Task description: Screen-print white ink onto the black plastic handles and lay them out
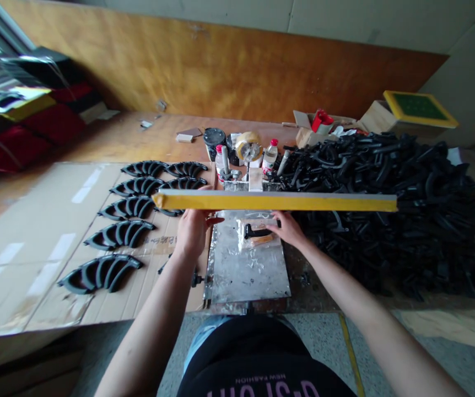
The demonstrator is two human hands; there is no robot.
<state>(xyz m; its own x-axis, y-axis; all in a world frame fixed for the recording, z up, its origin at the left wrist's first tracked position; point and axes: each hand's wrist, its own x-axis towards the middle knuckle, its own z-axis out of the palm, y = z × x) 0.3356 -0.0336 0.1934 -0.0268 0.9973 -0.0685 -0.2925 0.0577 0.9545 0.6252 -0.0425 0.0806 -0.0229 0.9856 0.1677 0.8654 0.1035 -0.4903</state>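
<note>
My left hand (193,230) is under the left part of a raised yellow-edged frame (274,202), its thumb stretched to the right. The frame's bar hides most of its other fingers; whether they touch the bar I cannot tell. My right hand (290,227) pinches the right end of a curved black plastic handle (254,231), thumb and fingers on either side of it. That handle lies in a taped holder (262,240) on a scuffed metal plate (248,275), below the frame.
Rows of fanned black handles (101,273) lie on cardboard (47,220) at left. A large heap of black parts (370,176) covers the right side. Behind the plate are a black tub (214,142), bottles (270,156) and a tape roll (248,148).
</note>
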